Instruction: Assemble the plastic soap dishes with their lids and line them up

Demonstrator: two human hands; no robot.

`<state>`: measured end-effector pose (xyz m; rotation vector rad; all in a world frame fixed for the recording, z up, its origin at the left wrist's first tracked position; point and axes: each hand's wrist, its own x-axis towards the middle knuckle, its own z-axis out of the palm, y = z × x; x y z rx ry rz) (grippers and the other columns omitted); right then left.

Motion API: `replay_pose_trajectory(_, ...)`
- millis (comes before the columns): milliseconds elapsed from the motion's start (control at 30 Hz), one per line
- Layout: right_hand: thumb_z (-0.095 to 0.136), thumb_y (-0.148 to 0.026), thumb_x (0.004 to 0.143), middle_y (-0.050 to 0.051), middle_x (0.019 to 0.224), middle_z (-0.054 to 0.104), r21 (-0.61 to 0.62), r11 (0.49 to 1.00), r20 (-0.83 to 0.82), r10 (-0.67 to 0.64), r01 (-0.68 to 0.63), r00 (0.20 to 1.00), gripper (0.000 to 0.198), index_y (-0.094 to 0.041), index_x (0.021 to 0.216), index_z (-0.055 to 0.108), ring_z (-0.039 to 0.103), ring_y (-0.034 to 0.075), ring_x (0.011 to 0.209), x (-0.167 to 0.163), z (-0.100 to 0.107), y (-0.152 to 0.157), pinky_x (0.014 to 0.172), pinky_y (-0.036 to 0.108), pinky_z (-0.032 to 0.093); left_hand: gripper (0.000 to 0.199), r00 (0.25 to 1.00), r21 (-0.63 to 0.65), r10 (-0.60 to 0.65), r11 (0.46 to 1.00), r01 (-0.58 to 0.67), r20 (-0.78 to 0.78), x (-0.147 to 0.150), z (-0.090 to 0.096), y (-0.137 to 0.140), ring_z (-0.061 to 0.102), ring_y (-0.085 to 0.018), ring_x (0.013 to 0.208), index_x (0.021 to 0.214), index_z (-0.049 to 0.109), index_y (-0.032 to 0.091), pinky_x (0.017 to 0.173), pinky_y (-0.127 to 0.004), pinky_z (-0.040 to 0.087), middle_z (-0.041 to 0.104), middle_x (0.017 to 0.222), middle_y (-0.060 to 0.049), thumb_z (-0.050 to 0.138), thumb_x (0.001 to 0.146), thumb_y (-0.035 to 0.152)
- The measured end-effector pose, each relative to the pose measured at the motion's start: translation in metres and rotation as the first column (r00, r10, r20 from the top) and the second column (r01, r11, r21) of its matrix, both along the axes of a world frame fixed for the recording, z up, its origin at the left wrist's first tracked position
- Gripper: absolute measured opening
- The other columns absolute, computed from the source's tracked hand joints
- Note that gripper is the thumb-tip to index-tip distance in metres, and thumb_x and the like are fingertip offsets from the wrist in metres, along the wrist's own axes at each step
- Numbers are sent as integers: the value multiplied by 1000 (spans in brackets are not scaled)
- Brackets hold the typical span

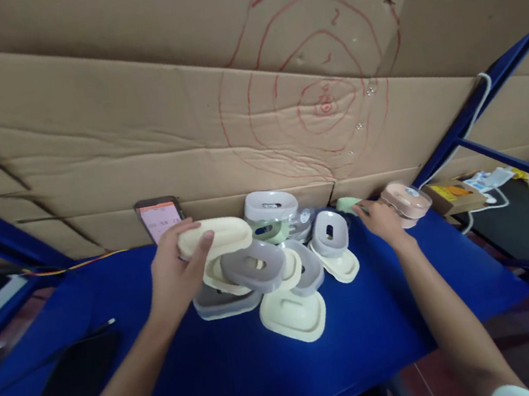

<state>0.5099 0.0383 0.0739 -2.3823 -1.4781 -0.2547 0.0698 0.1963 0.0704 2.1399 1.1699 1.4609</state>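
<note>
My left hand (173, 274) is closed around a cream oval soap-dish part (217, 234), thumb on its near side, raised over the left of the pile. At the back right, my right hand (384, 222) has its fingers closed on a pale green soap-dish part (346, 203), partly hidden by the fingers. Between the hands lie grey soap-dish trays (254, 267) with slots, some overlapping cream pieces. Nearest me is a cream lid (294, 314). A grey tray (330, 233) leans on another cream piece (344, 267). White and green trays (270, 204) are stacked behind.
Pinkish soap dishes (407, 201) stand right of my right hand. A phone (161, 216) leans on the cardboard wall (156, 128), which bears red rings. Dark flat object and cable (63, 387) lie left on the blue table (214, 382). Blue frame posts (472, 102) flank it.
</note>
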Motion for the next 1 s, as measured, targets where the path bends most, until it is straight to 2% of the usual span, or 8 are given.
replay_pose_trajectory(133, 47, -52, 109, 10, 146, 70, 35, 997, 6, 64, -64, 998, 42, -30, 126, 78, 62, 30, 137, 21, -30, -6, 115, 48, 46, 60, 990, -6, -35, 999, 35, -140, 17, -5, 33, 63, -35, 135, 109, 70, 21, 120, -56, 48, 72, 127, -15, 49, 99, 76)
replay_pose_trajectory(200, 43, -54, 109, 17, 164, 53, 149, 986, 50, -80, 72, 996, 52, -24, 142, 69, 45, 38, 152, 39, -30, -7, 123, 65, 32, 64, 977, -67, -61, 997, 49, -202, 19, -9, 40, 62, -35, 137, 110, 71, 21, 123, -56, 46, 73, 127, -16, 41, 100, 77)
replay_pose_trajectory(300, 49, -59, 104, 27, 174, 33, 282, 894, 74, -382, 349, 921, 70, -15, 160, 51, 27, 47, 159, 74, -32, -14, 120, 76, 24, 66, 960, -137, -93, 989, 58, -263, 16, -13, 44, 63, -34, 136, 115, 71, 20, 123, -53, 44, 74, 129, -15, 37, 101, 75)
replay_pose_trajectory(367, 53, -58, 103, 27, 169, 40, 278, 863, 83, -459, 422, 884, 72, -14, 160, 50, 33, 47, 154, 93, -35, -23, 118, 73, 28, 70, 952, -209, -108, 977, 48, -286, 12, -16, 45, 66, -34, 131, 117, 71, 19, 119, -50, 49, 75, 129, -15, 37, 98, 77)
replay_pose_trajectory(500, 55, -56, 103, 20, 148, 63, 270, 864, 99, -465, 426, 880, 57, -20, 146, 65, 49, 40, 135, 105, -40, -38, 109, 60, 36, 77, 925, -362, -157, 932, 23, -347, 13, -20, 45, 68, -36, 128, 114, 74, 17, 118, -48, 49, 77, 126, -17, 36, 92, 81)
replay_pose_trajectory(633, 55, -61, 104, 17, 143, 66, 250, 905, 169, -392, 345, 904, 53, -24, 137, 72, 51, 39, 128, 87, -34, -36, 103, 54, 35, 79, 930, -352, -164, 935, 40, -329, 22, -21, 49, 63, -36, 136, 125, 71, 16, 123, -50, 44, 73, 138, -19, 37, 93, 80)
replay_pose_trajectory(767, 45, -57, 109, 21, 134, 72, 180, 968, 158, -206, 177, 966, 58, -16, 141, 69, 57, 38, 126, 59, -35, -20, 104, 49, 38, 78, 941, -301, -138, 953, 41, -310, 23, -25, 49, 66, -37, 129, 117, 72, 15, 120, -54, 47, 76, 126, -19, 36, 94, 81)
replay_pose_trajectory(1000, 42, -57, 110, 15, 137, 73, 110, 993, 102, 34, -46, 994, 55, -20, 142, 68, 62, 32, 127, 28, -48, 2, 112, 43, 41, 68, 945, -120, -74, 992, 38, -317, 5, -23, 6, 50, -39, 152, 139, 64, 18, 127, -60, 40, 60, 153, -21, 41, 105, 71)
